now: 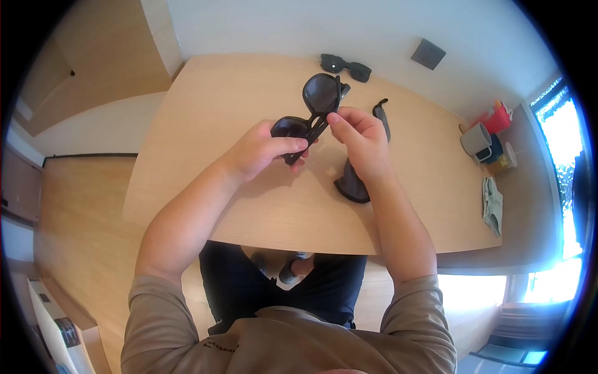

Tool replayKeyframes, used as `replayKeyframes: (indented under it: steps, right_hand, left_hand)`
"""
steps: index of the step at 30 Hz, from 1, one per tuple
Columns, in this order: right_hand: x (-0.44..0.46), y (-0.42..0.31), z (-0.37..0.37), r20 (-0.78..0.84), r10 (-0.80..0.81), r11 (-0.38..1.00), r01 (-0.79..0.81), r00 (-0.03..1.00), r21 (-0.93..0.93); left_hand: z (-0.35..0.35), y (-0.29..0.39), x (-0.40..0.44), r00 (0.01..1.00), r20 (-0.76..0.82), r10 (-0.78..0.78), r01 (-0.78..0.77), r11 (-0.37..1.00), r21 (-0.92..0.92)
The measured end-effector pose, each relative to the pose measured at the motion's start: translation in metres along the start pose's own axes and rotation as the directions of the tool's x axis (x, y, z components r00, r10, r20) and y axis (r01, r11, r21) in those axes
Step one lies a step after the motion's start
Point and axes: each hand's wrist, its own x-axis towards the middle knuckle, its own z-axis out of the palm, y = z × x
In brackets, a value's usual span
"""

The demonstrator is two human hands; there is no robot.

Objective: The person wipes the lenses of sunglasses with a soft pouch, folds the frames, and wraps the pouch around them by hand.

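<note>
Both my hands hold a pair of black sunglasses (322,93) tilted above the table. My left hand (262,148) grips the lower lens end, with the thumb across a folded temple arm. My right hand (363,138) pinches a temple arm near the middle of the frame between thumb and fingers. The temples look folded behind the dark lenses. Beneath and behind my right hand and wrist lies a dark, long curved object (352,182) on the table, partly hidden; its kind I cannot make out. A second pair of black sunglasses (346,67) rests at the table's back edge.
The light wood table (187,124) meets a white wall with a dark square socket plate (428,54). At the right stand a grey mug (476,139), a red container (498,118) and other small items. A folded printed cloth or paper (492,206) lies near the right edge.
</note>
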Motion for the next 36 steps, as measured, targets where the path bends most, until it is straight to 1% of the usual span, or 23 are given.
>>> replayKeyframes:
  steps: [2, 5, 8, 11, 14, 17, 20, 23, 26, 29, 32, 36]
  right_hand:
    - [0.0, 0.003, -0.001, 0.036, -0.013, 0.999, 0.012, 0.999, 0.048]
    - [0.002, 0.008, -0.008, 0.11, -0.003, 0.995, -0.008, 0.994, 0.101]
    - [0.002, 0.008, -0.007, 0.153, -0.041, 0.99, 0.019, 0.987, 0.143]
    - [0.002, 0.009, -0.003, 0.134, -0.098, 0.984, 0.076, 0.986, 0.161]
    - [0.002, 0.017, -0.001, 0.079, -0.068, 0.993, 0.06, 0.995, 0.099]
    - [-0.001, 0.015, 0.003, 0.051, -0.073, 0.994, 0.069, 0.996, 0.085]
    - [0.0, 0.019, 0.003, 0.09, -0.134, 0.981, 0.119, 0.987, 0.15]
    - [-0.004, 0.015, 0.011, 0.053, -0.131, 0.98, 0.121, 0.99, 0.155]
    - [-0.003, 0.019, 0.011, 0.05, -0.139, 0.984, 0.133, 0.989, 0.121]
    - [-0.01, 0.016, 0.017, 0.065, -0.177, 0.977, 0.168, 0.982, 0.133]
    - [-0.011, 0.02, 0.021, 0.061, -0.222, 0.968, 0.212, 0.973, 0.132]
    - [-0.011, 0.01, 0.021, 0.119, -0.104, 0.971, 0.075, 0.987, 0.226]
  left_hand:
    - [-0.003, -0.002, 0.001, 1.0, 0.019, 0.008, -0.009, 0.999, 0.037]
    - [-0.005, -0.004, 0.001, 1.0, 0.018, 0.022, -0.023, 0.999, 0.043]
    - [-0.005, -0.005, 0.002, 0.999, 0.028, 0.042, -0.044, 0.998, 0.042]
    - [-0.003, -0.005, 0.001, 0.999, -0.002, 0.048, -0.048, 0.998, 0.043]
    - [0.0, -0.001, -0.001, 0.999, 0.039, 0.035, -0.034, 0.999, -0.009]
    - [0.002, -0.003, -0.001, 0.999, 0.032, 0.012, -0.012, 1.0, 0.017]
    - [0.001, -0.002, -0.001, 0.998, 0.066, 0.012, -0.013, 1.0, 0.019]
    - [0.003, -0.003, -0.002, 0.996, 0.086, 0.031, -0.032, 0.999, 0.015]
    - [0.0, -0.009, 0.0, 0.996, 0.082, 0.028, -0.028, 1.0, 0.003]
    - [0.003, -0.008, 0.0, 0.997, 0.06, 0.048, -0.048, 0.999, -0.003]
    - [0.004, -0.008, -0.001, 0.999, 0.038, 0.025, -0.024, 1.0, -0.018]
    - [0.004, -0.009, 0.0, 0.997, 0.065, 0.03, -0.026, 0.998, -0.065]
